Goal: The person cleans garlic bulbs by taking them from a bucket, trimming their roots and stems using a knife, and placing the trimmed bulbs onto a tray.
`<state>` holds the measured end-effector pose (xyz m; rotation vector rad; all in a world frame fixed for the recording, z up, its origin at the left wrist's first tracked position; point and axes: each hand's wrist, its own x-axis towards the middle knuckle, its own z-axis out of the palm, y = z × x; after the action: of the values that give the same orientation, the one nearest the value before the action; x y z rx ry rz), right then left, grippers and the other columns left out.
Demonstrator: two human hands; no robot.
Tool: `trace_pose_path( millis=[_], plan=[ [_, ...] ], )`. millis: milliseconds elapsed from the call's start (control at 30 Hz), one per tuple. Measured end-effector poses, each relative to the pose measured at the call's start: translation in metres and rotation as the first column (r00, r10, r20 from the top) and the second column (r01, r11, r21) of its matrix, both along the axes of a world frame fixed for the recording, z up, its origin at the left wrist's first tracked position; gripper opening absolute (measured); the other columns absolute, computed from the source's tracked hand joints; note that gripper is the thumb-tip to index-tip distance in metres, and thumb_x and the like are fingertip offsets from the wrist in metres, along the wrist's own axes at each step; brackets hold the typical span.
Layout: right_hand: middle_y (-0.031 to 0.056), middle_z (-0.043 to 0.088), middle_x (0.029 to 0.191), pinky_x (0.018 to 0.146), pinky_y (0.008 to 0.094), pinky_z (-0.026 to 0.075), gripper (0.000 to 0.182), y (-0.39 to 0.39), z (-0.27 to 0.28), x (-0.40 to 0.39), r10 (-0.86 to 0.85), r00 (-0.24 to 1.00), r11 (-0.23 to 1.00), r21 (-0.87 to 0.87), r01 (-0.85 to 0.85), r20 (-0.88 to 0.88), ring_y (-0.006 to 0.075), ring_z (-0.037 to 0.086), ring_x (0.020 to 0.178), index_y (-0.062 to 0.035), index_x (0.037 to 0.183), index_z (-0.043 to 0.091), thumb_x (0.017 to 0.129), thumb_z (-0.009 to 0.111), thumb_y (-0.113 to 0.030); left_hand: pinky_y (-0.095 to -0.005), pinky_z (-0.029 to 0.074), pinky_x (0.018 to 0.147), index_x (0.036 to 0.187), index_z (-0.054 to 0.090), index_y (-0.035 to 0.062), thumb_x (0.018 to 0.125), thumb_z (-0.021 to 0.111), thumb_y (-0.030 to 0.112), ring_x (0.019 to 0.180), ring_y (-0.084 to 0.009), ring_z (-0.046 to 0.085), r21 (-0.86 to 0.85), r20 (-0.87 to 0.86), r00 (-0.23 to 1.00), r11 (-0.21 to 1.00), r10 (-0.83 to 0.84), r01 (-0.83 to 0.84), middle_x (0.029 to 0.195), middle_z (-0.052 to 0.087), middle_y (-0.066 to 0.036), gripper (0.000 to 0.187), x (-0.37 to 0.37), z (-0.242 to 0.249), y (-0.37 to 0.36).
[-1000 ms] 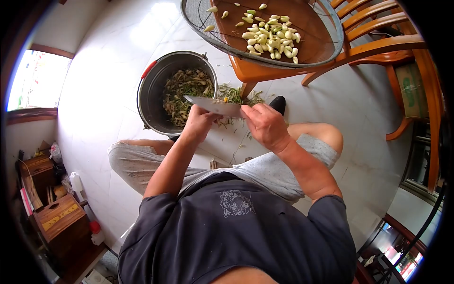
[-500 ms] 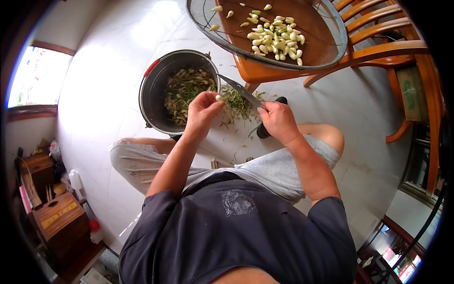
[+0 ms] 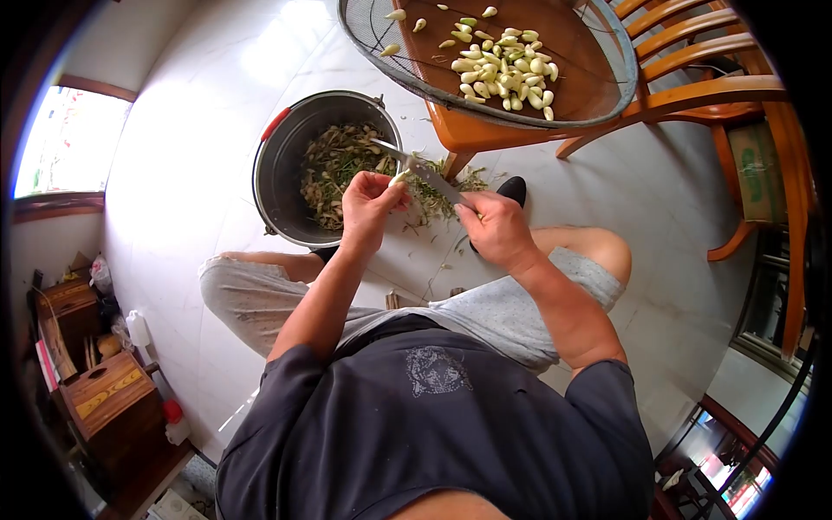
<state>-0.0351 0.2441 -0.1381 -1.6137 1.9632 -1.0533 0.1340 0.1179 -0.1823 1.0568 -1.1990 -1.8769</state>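
Observation:
My left hand pinches a small pale bulb between thumb and fingers, close to the bucket's rim. My right hand is closed round the handle of a knife. Its long metal blade slants up and left, passing right beside the bulb, with its tip over the bucket. Below lies the dark metal bucket, partly filled with peelings and green trimmings. More trimmings lie on the floor under the blade. Many similar whitish bulbs rest in a round mesh sieve at the top.
A wooden chair stands under the sieve, with another chair and a cardboard box at the right. My black shoe is near the knife hand. At the far left are wooden boxes and a white bottle.
My right hand has moved left and slightly down, bringing the knife blade against the bulb area and its tip over the bucket. The left hand has barely shifted, still pinching the bulb.

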Motion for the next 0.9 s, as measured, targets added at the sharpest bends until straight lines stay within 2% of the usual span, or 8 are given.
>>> trace_pose_path(
  millis=[33, 233, 433, 533, 633, 733, 833, 900],
  plan=[
    [0.0157, 0.06, 0.073, 0.063, 0.0348, 0.046, 0.014, -0.001, 0.0, 0.0, 0.039, 0.996, 0.999, -0.018, -0.041, -0.081, 0.0303, 0.059, 0.068, 0.001, 0.092, 0.064, 0.082, 0.06, -0.008, -0.0245, 0.051, 0.058, 0.088, 0.049, 0.0008, 0.083, 0.065, 0.002, 0.066, -0.0141, 0.063, 0.004, -0.004, 1.0, 1.0, -0.008, 0.008, 0.077, 0.063, -0.009, 0.017, -0.001, 0.0, 0.001],
    [0.0163, 0.063, 0.08, 0.068, 0.0367, 0.049, 0.017, -0.003, 0.009, 0.004, 0.05, 0.981, 0.999, 0.002, -0.05, -0.188, 0.0323, 0.061, 0.074, -0.0008, 0.095, 0.066, 0.082, 0.06, -0.01, -0.0244, 0.051, 0.057, 0.085, 0.049, 0.0016, 0.083, 0.066, 0.003, 0.064, -0.0144, 0.063, 0.026, -0.03, 0.999, 0.999, -0.035, 0.036, 0.076, 0.063, -0.01, 0.017, -0.004, 0.001, 0.005],
    [0.0162, 0.063, 0.081, 0.069, 0.0369, 0.049, 0.018, -0.003, 0.017, 0.006, 0.076, 0.978, 0.996, 0.061, -0.065, -0.196, 0.0325, 0.061, 0.075, -0.0015, 0.097, 0.066, 0.083, 0.059, -0.01, -0.0254, 0.051, 0.057, 0.084, 0.048, 0.0021, 0.084, 0.066, 0.003, 0.064, -0.0151, 0.063, 0.035, -0.042, 0.998, 0.998, -0.044, 0.045, 0.076, 0.063, -0.01, 0.017, -0.003, -0.001, 0.006],
    [0.0184, 0.062, 0.079, 0.07, 0.0398, 0.049, 0.015, -0.001, 0.008, 0.006, 0.061, 0.977, 0.998, 0.012, -0.06, -0.206, 0.035, 0.061, 0.076, -0.0006, 0.09, 0.065, 0.082, 0.059, -0.012, -0.0267, 0.052, 0.058, 0.085, 0.049, 0.0023, 0.084, 0.065, 0.003, 0.065, -0.0165, 0.063, 0.06, -0.109, 0.993, 0.997, -0.043, 0.05, 0.077, 0.063, -0.011, 0.016, 0.0, 0.0, 0.007],
    [0.0211, 0.062, 0.077, 0.071, 0.0435, 0.048, 0.016, 0.007, -0.016, -0.009, 0.049, 0.996, 0.893, 0.45, -0.011, -0.072, 0.0385, 0.06, 0.077, 0.0007, 0.081, 0.063, 0.082, 0.058, -0.015, -0.0279, 0.051, 0.059, 0.087, 0.05, 0.0026, 0.085, 0.063, 0.004, 0.066, -0.0179, 0.063, 0.158, -0.252, 0.967, 0.984, -0.044, 0.086, 0.079, 0.063, -0.013, 0.014, 0.003, 0.006, 0.001],
    [0.023, 0.061, 0.076, 0.072, 0.0457, 0.047, 0.019, 0.013, -0.025, -0.019, -0.078, 0.994, 0.861, 0.498, 0.103, -0.071, 0.0408, 0.059, 0.077, 0.0016, 0.077, 0.061, 0.081, 0.058, -0.017, -0.028, 0.05, 0.059, 0.09, 0.051, 0.0038, 0.091, 0.056, 0.01, 0.065, -0.0182, 0.062, 0.281, -0.367, 0.93, 0.949, -0.031, 0.142, 0.081, 0.063, -0.014, 0.009, 0.006, 0.012, -0.007],
    [0.0227, 0.061, 0.076, 0.07, 0.0433, 0.047, 0.019, 0.006, -0.017, -0.022, -0.093, 0.992, 0.855, 0.504, 0.122, -0.082, 0.0396, 0.059, 0.075, 0.0022, 0.077, 0.061, 0.082, 0.059, -0.016, -0.0274, 0.049, 0.057, 0.092, 0.052, 0.0046, 0.096, 0.048, 0.017, 0.063, -0.0172, 0.06, 0.391, -0.459, 0.888, 0.894, -0.016, 0.218, 0.078, 0.062, -0.01, 0.013, 0.006, 0.013, -0.009],
    [0.0226, 0.061, 0.074, 0.068, 0.0429, 0.047, 0.019, 0.004, -0.016, -0.023, -0.082, 0.994, 0.88, 0.463, 0.105, -0.071, 0.0391, 0.06, 0.074, 0.0025, 0.078, 0.061, 0.082, 0.059, -0.016, -0.027, 0.048, 0.057, 0.092, 0.052, 0.0048, 0.096, 0.047, 0.017, 0.063, -0.0167, 0.06, 0.416, -0.537, 0.843, 0.858, -0.036, 0.302, 0.078, 0.062, -0.009, 0.014, 0.005, 0.015, -0.012]
  ],
)
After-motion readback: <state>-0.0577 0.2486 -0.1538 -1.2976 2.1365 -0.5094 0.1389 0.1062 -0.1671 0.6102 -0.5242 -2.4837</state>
